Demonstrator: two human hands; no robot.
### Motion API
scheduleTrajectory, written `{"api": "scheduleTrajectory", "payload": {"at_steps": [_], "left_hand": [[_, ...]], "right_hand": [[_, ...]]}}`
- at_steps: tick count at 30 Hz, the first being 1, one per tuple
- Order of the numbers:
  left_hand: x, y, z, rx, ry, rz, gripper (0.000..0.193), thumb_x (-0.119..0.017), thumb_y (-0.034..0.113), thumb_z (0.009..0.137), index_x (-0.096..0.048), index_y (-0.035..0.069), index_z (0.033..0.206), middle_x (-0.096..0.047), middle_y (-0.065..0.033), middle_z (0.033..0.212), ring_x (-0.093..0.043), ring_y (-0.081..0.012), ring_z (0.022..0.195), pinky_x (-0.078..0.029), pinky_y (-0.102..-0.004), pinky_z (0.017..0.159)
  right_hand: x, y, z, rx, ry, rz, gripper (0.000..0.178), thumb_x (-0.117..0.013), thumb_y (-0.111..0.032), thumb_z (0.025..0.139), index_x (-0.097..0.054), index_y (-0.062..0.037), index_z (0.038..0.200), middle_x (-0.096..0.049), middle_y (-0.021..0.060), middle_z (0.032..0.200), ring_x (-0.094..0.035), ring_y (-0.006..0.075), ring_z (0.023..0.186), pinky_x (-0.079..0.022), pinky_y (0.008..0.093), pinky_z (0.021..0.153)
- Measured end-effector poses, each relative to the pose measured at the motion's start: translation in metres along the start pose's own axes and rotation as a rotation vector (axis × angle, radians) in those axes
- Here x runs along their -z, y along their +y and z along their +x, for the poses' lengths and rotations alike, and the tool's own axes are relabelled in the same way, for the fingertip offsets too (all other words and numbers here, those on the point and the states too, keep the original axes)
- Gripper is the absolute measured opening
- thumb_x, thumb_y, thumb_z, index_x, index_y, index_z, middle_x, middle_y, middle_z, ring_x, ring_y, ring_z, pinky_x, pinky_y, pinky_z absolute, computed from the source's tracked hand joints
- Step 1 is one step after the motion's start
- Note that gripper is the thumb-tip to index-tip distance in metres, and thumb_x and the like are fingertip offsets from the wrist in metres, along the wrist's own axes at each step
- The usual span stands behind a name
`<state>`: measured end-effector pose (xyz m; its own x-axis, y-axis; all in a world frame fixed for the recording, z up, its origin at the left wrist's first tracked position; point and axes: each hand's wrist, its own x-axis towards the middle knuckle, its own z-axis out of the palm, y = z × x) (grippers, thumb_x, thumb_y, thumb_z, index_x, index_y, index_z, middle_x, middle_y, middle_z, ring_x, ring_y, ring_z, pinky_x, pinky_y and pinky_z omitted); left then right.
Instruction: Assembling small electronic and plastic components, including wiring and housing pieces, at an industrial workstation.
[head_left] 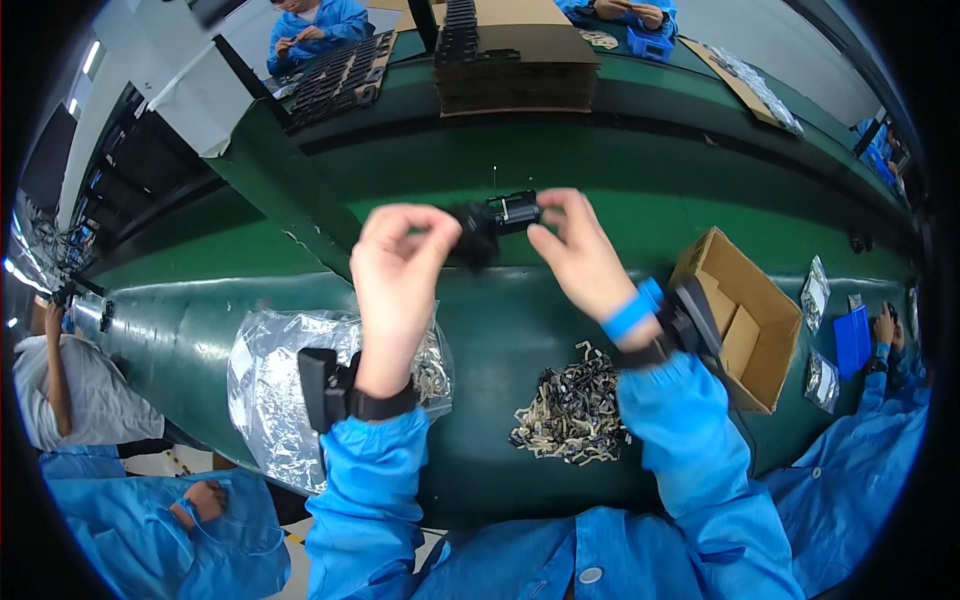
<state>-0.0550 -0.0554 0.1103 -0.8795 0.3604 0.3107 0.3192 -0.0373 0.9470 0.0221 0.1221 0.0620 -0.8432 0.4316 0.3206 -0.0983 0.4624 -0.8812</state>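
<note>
Above the green bench my left hand (pixel 400 250) is closed in a pinch at a dark, motion-blurred black piece (pixel 474 236). Beside it, a black cylindrical part (pixel 515 211) with a pale stripe lies against my right hand (pixel 582 250), whose thumb and forefinger grip its end. The two black pieces touch or overlap; whether they are joined I cannot tell. Below my hands is a heap of small metal and black parts (pixel 570 408). A clear plastic bag (pixel 275 385) with similar small parts lies under my left forearm.
An open cardboard box (pixel 760 330) stands right of my right forearm. Farther right are a blue bin (pixel 852 340) and small clear bags (pixel 822 382). A green post (pixel 285 190) rises at left. Across the bench stand stacked cardboard (pixel 515 85) and black parts; co-workers sit around.
</note>
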Motion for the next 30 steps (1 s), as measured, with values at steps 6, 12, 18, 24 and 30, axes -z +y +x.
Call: {"api": "scheduleTrajectory", "payload": {"at_steps": [6,12,18,24,30], "left_hand": [[-0.024,-0.036,0.045,-0.297,0.418,-0.038,0.007,-0.067,0.001,0.087,-0.064,-0.004,0.089,-0.057,-0.0042,0.1,-0.063,-0.0106,0.079,-0.052,-0.023,0.071],[-0.05,-0.098,0.071,-0.16,0.605,0.212,0.006,-0.069,0.006,0.083,-0.066,0.001,0.084,-0.064,-0.0042,0.078,-0.06,-0.0123,0.07,-0.048,-0.0263,0.068],[-0.049,-0.143,0.064,0.008,0.609,0.2,0.006,-0.069,0.006,0.083,-0.064,0.003,0.084,-0.06,-0.008,0.082,-0.061,-0.019,0.07,-0.05,-0.0304,0.067],[-0.044,-0.139,0.061,0.066,0.644,0.181,0.007,-0.067,0.006,0.084,-0.064,0.004,0.091,-0.067,-0.0061,0.083,-0.064,-0.018,0.076,-0.051,-0.0304,0.072],[-0.039,-0.157,0.063,0.161,0.589,0.048,0.015,-0.063,-0.001,0.083,-0.063,0.006,0.097,-0.068,-0.0074,0.087,-0.065,-0.0174,0.079,-0.052,-0.0296,0.072]], "right_hand": [[-0.049,0.052,0.061,0.271,-0.042,-0.619,0.073,-0.073,0.0,0.068,-0.043,-0.0056,0.134,-0.051,0.0178,0.128,-0.048,0.038,0.12,-0.04,0.0422,0.103],[-0.042,0.069,0.062,0.071,0.065,-0.793,0.034,-0.069,-0.008,0.074,-0.049,-0.0058,0.103,-0.061,0.0185,0.096,-0.063,0.0362,0.095,-0.053,0.0467,0.075],[-0.03,0.049,0.046,-0.182,0.304,-0.359,0.031,-0.063,-0.006,0.083,-0.048,-0.0001,0.109,-0.063,0.0212,0.097,-0.063,0.0402,0.09,-0.05,0.0436,0.077],[-0.013,-0.015,-0.002,-0.261,0.294,0.531,0.018,-0.054,-0.001,0.09,-0.051,-0.002,0.108,-0.06,0.0036,0.097,-0.058,0.0115,0.086,-0.047,0.0274,0.076],[0.017,-0.061,-0.067,-0.355,0.18,0.796,0.025,-0.048,-0.008,0.095,-0.051,-0.0026,0.119,-0.06,0.0054,0.11,-0.057,0.0144,0.102,-0.045,0.033,0.089]]}}
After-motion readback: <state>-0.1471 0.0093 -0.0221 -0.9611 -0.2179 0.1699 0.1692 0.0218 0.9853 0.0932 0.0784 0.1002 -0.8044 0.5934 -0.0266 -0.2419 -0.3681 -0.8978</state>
